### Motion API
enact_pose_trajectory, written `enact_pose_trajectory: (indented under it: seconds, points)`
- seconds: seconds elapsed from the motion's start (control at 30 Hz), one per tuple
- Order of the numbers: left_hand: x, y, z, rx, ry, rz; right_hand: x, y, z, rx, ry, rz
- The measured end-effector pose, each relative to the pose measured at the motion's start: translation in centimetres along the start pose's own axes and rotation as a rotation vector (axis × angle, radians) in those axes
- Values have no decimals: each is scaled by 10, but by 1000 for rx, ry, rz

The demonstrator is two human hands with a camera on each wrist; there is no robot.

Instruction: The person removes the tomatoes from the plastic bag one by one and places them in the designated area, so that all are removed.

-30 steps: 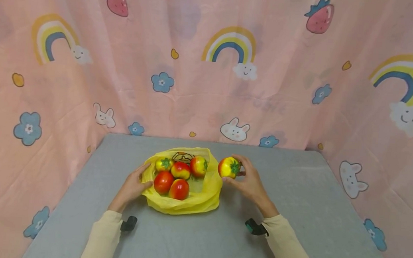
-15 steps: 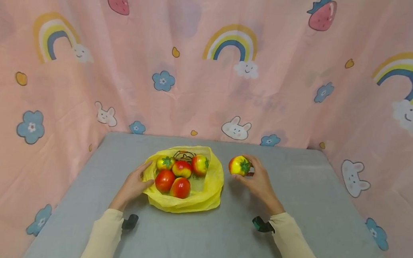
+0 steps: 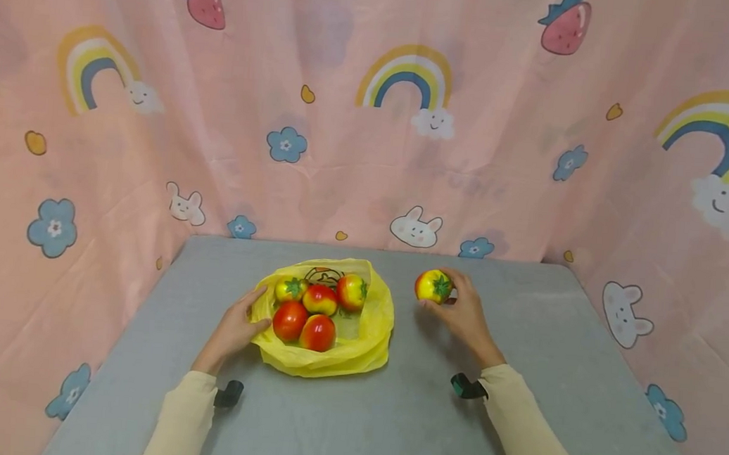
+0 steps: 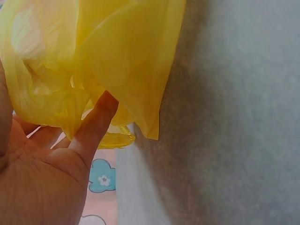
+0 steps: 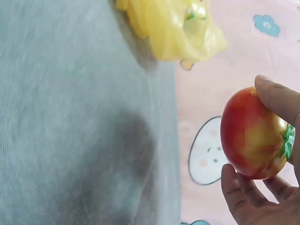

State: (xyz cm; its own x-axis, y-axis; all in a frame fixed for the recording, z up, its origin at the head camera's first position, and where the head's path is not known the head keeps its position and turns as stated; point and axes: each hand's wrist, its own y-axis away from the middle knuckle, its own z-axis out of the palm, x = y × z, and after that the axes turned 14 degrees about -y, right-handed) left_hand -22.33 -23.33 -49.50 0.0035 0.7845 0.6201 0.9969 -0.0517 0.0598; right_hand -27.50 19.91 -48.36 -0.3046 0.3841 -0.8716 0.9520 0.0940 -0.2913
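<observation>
A yellow plastic bag (image 3: 372,337) lies with its mouth spread wide on the grey table, several red and yellow tomatoes (image 3: 318,332) inside it. My left hand (image 3: 234,329) holds the bag's left rim; in the left wrist view its thumb (image 4: 96,123) lies against the yellow plastic, with the other fingers partly hidden behind. To the right of the bag, my right hand (image 3: 465,315) grips one more tomato (image 3: 431,286), yellow and red with a green leafy top. The right wrist view shows this tomato (image 5: 253,136) between thumb and fingertips, raised over the table.
The grey table (image 3: 350,431) reaches back to a pink curtain (image 3: 500,195) printed with rainbows, strawberries and rabbits, which also hangs along both sides. Black wrist cameras (image 3: 229,393) sit below both hands.
My right hand has carried the tomato to the right, from beside the bag's rim to well apart from it. My left hand and the bag have stayed in place.
</observation>
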Motion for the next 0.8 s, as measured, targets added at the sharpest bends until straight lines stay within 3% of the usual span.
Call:
enact_pose_trajectory:
  seconds: [0.37,0.8]
  points:
    - [-2,-1,0,1,12,-6,19,-13,3,38,34,64]
    - [-2,0,1,11,8,9,30,-30,12,96,-8,151]
